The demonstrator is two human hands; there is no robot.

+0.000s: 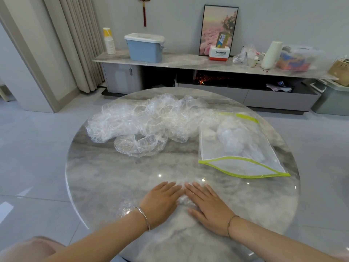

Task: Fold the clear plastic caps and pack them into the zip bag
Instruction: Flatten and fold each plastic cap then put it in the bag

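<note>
One clear cap [183,201] lies flattened under both palms, thin, crinkled and nearly lost against the marble surface [113,176]. The left hand [160,203] and right hand [209,207] press it down, fingers [171,188] straight and close together, the two sets of tips almost meeting. This looks like the smoothing step of a fold; next it needs doubling over into a small packet. Beyond the fingers sits the loose pile of caps [143,118]. Ahead to their right the zip bag [236,148] gapes toward them, already holding some packed ones.
</note>
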